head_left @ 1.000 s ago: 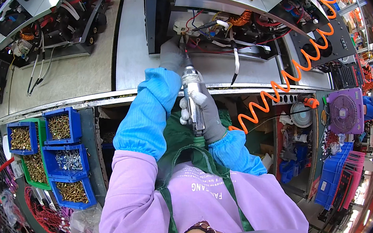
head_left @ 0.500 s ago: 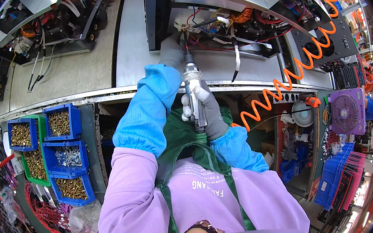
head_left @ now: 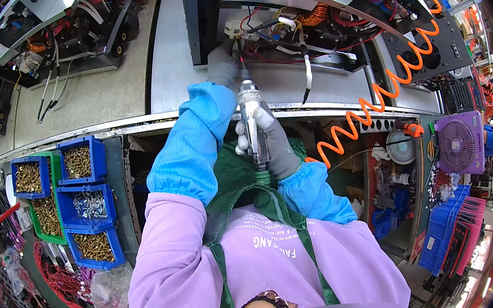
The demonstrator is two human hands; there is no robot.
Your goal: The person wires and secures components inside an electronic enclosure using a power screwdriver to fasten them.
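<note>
My right hand (head_left: 279, 143), in a grey glove, grips a silver air screwdriver (head_left: 250, 102) that points away from me. The driver's bit reaches a white fitting (head_left: 235, 29) with wires inside an open metal chassis (head_left: 194, 23). Beside the bit is my gloved left hand (head_left: 222, 65), at the chassis's lower left edge; its fingers are blurred and partly hidden, so their grip cannot be made out. A black-and-white cable (head_left: 308, 71) hangs from the chassis over the metal worktop (head_left: 171, 71).
Blue bins (head_left: 89, 198) and a green bin (head_left: 61, 236) of screws stand at left. Another open chassis (head_left: 65, 53) is at far left. An orange coiled hose (head_left: 369, 112) crosses the right side. Beyond stands a purple fan (head_left: 459, 143); red wires (head_left: 68, 296) lie lower left.
The chassis, the screwdriver and both hands sit slightly farther left. The orange hose has swayed. The right hand keeps its grip on the screwdriver.
</note>
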